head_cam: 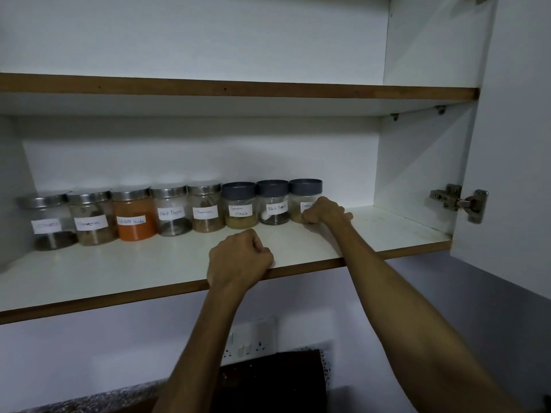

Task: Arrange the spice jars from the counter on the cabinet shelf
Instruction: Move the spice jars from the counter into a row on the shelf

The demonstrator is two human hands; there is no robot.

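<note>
Head view shows eight spice jars (185, 211) standing in one row at the back of the cabinet shelf (125, 272), from 9 o'clock toward 2 o'clock. The right hand (325, 210) touches the last jar (304, 201), fingers curled; whether this grip is clamped on it cannot be told. The left hand (240, 257), at 6 o'clock of the row, rests as an empty fist on the shelf edge. The surface (98, 397) below seems bare, so the task looks almost done.

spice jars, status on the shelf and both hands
Left hand fisted, empty, on shelf edge. Right hand curled against the end jar, grip unclear. Eight spice jars in one row. Nothing in the way.
</note>
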